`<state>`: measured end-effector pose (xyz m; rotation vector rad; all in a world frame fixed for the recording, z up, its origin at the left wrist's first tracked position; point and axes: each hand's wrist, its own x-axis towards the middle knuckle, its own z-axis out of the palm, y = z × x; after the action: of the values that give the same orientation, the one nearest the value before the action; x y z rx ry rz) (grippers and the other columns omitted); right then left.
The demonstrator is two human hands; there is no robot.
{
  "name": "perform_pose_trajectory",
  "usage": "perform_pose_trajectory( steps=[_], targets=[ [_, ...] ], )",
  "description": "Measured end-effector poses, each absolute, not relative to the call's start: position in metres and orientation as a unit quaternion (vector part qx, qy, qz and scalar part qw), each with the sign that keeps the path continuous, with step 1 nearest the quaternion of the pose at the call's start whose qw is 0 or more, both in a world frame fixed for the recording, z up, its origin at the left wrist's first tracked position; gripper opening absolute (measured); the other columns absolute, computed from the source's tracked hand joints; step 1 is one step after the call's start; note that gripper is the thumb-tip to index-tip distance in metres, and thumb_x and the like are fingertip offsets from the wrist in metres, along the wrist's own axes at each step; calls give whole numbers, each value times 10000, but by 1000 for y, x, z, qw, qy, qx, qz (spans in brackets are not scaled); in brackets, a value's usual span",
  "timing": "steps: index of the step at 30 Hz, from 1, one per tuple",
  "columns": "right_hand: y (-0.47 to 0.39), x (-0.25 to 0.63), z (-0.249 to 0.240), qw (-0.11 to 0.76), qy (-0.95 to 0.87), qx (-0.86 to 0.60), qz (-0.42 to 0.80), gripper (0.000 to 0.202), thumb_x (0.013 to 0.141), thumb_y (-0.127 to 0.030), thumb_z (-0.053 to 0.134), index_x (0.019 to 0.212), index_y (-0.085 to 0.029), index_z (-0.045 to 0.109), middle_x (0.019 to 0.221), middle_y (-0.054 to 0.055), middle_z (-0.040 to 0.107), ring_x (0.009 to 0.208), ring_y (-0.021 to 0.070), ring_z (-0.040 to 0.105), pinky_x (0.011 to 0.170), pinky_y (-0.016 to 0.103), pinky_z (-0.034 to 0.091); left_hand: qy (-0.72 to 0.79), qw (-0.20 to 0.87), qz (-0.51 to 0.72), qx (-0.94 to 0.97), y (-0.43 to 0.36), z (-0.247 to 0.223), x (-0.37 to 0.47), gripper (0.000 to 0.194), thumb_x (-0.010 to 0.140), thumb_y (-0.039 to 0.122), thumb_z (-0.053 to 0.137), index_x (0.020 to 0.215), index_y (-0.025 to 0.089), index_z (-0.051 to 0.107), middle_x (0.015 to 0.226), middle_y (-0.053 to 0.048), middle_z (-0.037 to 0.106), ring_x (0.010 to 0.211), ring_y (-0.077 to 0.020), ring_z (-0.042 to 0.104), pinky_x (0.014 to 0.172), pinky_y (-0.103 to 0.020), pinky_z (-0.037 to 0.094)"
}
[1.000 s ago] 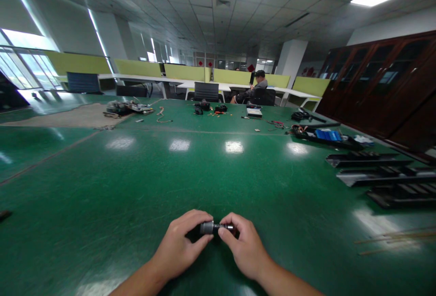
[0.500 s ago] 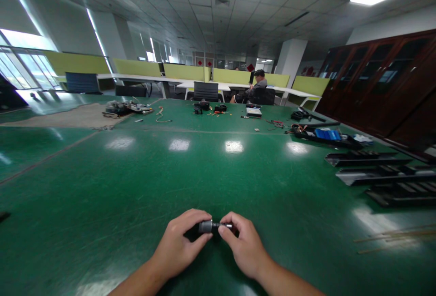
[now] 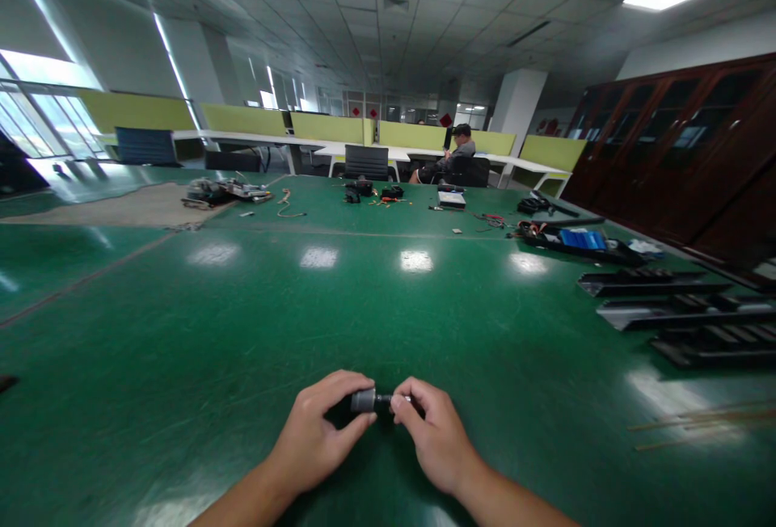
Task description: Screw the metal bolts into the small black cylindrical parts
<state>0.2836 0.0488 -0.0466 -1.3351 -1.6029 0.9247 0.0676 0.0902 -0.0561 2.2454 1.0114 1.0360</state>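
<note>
One small round part (image 3: 364,401) is between the two hands, close to the person, over the green surface (image 3: 364,309). The left hand (image 3: 316,430) pinches its fat gray end with thumb and fingers. The right hand (image 3: 435,434) pinches its thin end with thumb and finger. It is hard to tell if the part touches the surface or is held just above it.

The part could slip out and roll away, because it is round, the grip is only at the fingertips, and the surface looks smooth. If the hands pull unevenly, the part might tip or bend at its thin middle.

Counting things: two hands, one small round part, three long dark rails (image 3: 672,314) on the right, one blue thing (image 3: 583,239), one white box (image 3: 452,200) and one person (image 3: 461,147) sitting far back. The thin sticks (image 3: 679,421) are too blurry to count
</note>
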Motion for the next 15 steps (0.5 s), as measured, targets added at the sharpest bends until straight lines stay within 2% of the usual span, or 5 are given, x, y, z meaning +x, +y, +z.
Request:
perform_pose_trajectory(
  steps=[15],
  targets=[
    [50,285,-49,428,-628,-526,381,330,990,-370,512,759,-175,644,739,4,643,698,155,556,632,266,343,380,222,383,812,91,-55,67,324,838,285,715,1148,320,627,1102,-2,681,1030,-175,641,934,-304,514]
  ],
)
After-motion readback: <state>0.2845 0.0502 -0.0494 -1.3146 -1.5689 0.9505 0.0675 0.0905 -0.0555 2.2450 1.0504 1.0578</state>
